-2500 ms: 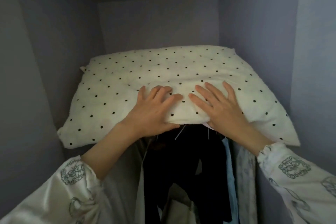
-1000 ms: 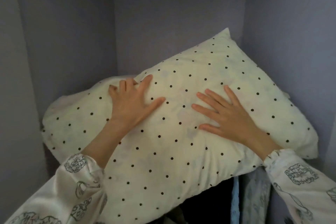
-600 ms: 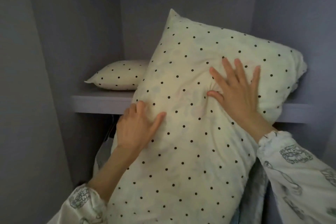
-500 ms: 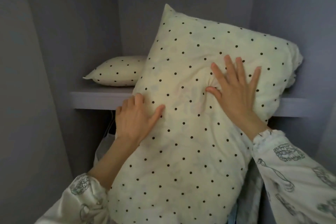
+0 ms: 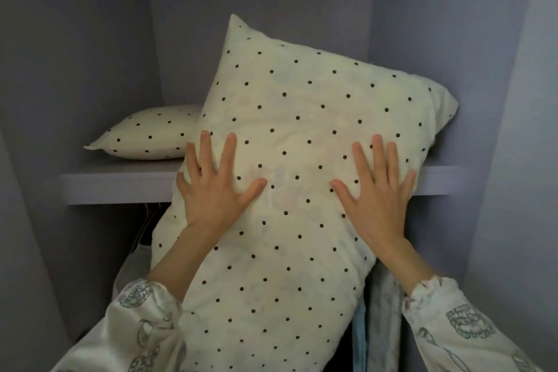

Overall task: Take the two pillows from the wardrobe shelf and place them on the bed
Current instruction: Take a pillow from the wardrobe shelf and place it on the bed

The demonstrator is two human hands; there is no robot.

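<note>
Since half a second ago the left hand [image 5: 216, 190] has slid up and the right hand [image 5: 379, 192] down, both flat with fingers spread on the front pillow [image 5: 290, 178], which stands tilted, top right, against the shelf [image 5: 117, 183] holding the second pillow [image 5: 148, 137].

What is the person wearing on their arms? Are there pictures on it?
Both arms wear loose, shiny cream-white sleeves with gathered cuffs, printed with grey-green line drawings, too small to make out. The left hand and right hand are bare, with no rings or watch showing.
</note>
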